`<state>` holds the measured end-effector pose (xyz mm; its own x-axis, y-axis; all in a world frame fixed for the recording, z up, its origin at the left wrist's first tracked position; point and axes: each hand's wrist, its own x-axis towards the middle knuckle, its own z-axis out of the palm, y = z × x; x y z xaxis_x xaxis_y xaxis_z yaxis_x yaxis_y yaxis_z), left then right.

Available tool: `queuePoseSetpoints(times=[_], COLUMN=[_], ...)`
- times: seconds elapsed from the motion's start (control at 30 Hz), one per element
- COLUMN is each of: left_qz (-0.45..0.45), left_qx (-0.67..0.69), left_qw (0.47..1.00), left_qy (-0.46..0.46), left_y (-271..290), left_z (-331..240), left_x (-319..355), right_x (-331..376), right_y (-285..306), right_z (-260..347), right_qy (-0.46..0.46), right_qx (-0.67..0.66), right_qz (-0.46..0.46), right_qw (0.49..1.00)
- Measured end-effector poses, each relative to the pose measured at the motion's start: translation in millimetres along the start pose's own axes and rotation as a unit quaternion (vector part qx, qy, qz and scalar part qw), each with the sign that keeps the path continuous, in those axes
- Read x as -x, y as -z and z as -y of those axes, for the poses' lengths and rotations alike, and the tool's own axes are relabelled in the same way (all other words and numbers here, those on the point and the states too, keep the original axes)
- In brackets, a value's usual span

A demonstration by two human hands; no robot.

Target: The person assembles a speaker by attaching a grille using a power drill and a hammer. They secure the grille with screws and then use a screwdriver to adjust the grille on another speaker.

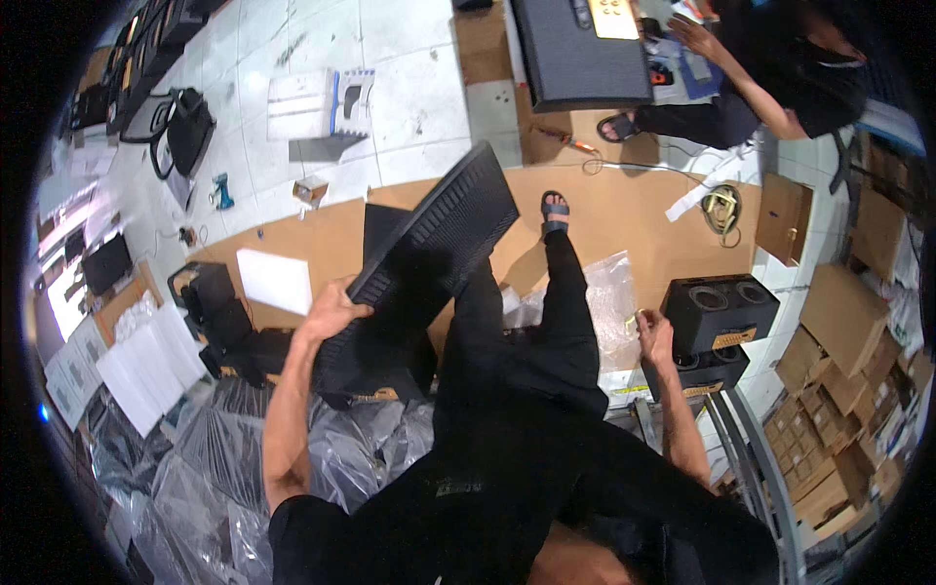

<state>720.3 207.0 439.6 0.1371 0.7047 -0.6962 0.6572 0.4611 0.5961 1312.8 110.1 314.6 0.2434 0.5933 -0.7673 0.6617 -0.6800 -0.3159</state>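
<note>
My left hand is closed round the left edge of a long black grille panel, with slots along one side. The panel slants up to the right in front of my left leg. Beneath its lower end, a black box is partly hidden. Out to the right, my right hand has its fingers curled together beside a small yellow strip; what they hold, if anything, is too small to make out. Clear plastic wrap lies just left of that hand, and two stacked black speaker boxes stand to its right.
A co-worker sits at the top right by a large black speaker cabinet. Cardboard sheeting covers the floor around my feet. Plastic-wrapped goods fill the lower left. Cardboard boxes are piled right, behind metal rails.
</note>
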Motion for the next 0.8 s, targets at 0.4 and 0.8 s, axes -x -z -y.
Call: queuePoseSetpoints(times=[0.4, 0.8], left_qz=[0.109, -0.111], left_qx=[0.268, 0.327], left_qw=[0.906, 0.873], left_qy=[0.310, 0.345], left_y=[-80, -217], left_z=[49, 216], left_x=[-21, -73], right_x=[-259, -539], right_y=[-82, -251], right_z=[42, 52], right_qy=[0.143, -0.054], right_qx=[0.115, -0.322], right_qz=[0.073, 0.088], right_qw=[0.980, 0.941])
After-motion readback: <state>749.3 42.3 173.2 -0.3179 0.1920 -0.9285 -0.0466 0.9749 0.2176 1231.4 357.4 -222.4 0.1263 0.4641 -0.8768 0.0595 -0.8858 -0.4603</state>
